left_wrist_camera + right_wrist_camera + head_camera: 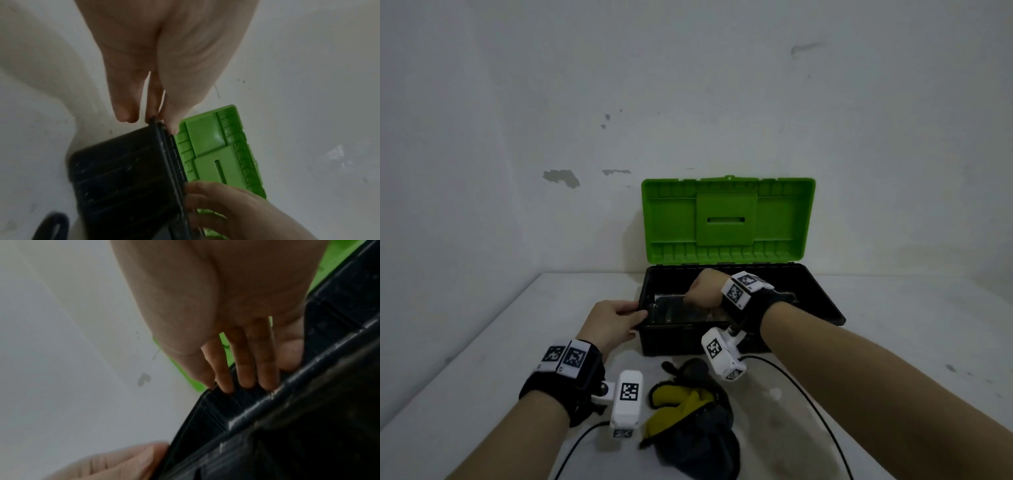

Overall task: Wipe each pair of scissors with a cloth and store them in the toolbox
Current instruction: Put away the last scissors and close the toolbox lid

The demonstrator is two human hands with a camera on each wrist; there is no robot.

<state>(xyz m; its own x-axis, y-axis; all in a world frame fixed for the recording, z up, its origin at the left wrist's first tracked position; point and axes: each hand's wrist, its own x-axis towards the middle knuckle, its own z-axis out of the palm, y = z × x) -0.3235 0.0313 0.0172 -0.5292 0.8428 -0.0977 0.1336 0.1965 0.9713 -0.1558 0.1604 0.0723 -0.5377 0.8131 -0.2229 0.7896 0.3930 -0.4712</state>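
A black toolbox (828, 310) stands on the white table with its green lid (727, 219) raised against the wall. My left hand (635, 317) pinches the box's left rim, thumb on top; the left wrist view shows the fingertips (125, 116) on that rim (160, 146). My right hand (703, 291) is inside the box, fingers curled over a black bar of the inner tray (688, 317). The right wrist view shows the fingers (246, 369) hooked on that bar (267, 404). A yellow and dark grey cloth (688, 411) lies bunched in front of the box. No scissors are clearly visible.
A dark looped object (671, 366) pokes out at the cloth's far edge; I cannot tell what it is. Black cables (808, 401) trail from the wrist cameras across the table. The wall stands close behind the box, and bare table (911, 342) lies to its right.
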